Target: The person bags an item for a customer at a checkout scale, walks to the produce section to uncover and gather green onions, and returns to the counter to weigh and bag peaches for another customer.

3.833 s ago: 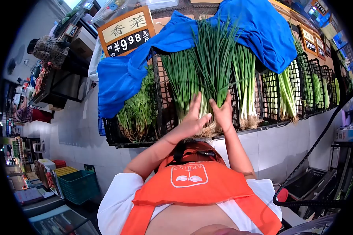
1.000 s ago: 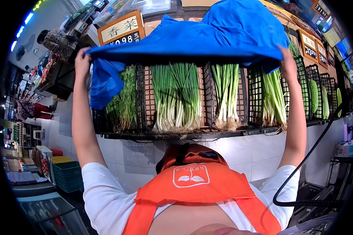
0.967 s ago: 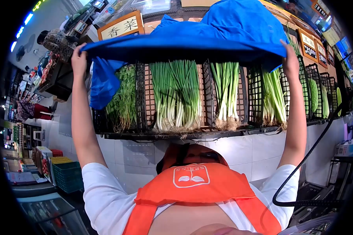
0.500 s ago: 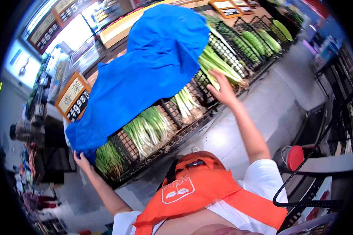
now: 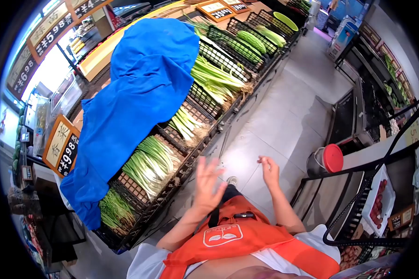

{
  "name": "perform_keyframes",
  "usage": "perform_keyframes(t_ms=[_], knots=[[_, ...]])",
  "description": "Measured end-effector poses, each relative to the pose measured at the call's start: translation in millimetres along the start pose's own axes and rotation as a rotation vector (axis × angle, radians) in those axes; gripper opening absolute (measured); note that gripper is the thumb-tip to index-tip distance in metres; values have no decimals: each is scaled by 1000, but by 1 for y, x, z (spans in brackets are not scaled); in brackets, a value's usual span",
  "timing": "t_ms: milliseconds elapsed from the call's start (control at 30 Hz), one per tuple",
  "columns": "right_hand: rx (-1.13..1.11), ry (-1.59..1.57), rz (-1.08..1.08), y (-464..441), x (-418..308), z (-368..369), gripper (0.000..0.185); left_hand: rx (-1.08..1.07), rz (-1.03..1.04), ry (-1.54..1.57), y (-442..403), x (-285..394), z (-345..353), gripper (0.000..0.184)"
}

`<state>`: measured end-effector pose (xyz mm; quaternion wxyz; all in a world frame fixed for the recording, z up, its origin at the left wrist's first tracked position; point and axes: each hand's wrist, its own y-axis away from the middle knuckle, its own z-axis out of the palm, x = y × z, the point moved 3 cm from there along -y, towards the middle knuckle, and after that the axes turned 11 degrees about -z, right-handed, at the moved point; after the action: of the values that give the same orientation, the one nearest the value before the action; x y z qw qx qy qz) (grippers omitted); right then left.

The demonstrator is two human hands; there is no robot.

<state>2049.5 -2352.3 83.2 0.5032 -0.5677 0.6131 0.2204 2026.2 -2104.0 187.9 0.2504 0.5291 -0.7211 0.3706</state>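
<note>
Tiled floor (image 5: 284,125) running between the vegetable stand and the dark racks on the right; bucket (image 5: 316,162) with red lid (image 5: 333,158) standing near the racks. Black crates (image 5: 160,202) lining the stand in a slanting row. Blue cloth (image 5: 125,102) lying rumpled over the back parts of the nearer crates, one end hanging down beside the leafy herbs (image 5: 116,212). Scallions (image 5: 151,165) showing past its edge, white ends pointing toward the aisle; a smaller bunch (image 5: 185,123) and long green stalks (image 5: 216,79) lying farther along. Price sign (image 5: 62,145), reading 9.98, leaning beside the cloth. Left hand (image 5: 207,186) hovering just beside the crates, open, fingers spread and blurring, holding nothing. Right hand (image 5: 269,171) hanging over the aisle, half open, fingers bending loosely, holding nothing visible; both hands keeping apart from the cloth.
</note>
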Motion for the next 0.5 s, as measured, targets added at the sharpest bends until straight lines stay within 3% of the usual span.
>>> perform_keyframes(t_ms=[67, 167, 333, 500], knots=[[59, -46, 41, -15, 17, -21, 26, -243, 115, 196, -1, 21, 26, 24], [45, -44, 78, -26, 38, -41, 28, -485, 202, 183, 0, 26, 59, 20], [12, 92, 126, -37, 77, -86, 28, -462, 132, 162, -40, 34, 107, 18], [115, 100, 200, -97, 115, -167, 28, -459, 294, 80, -125, 81, 187, 21]])
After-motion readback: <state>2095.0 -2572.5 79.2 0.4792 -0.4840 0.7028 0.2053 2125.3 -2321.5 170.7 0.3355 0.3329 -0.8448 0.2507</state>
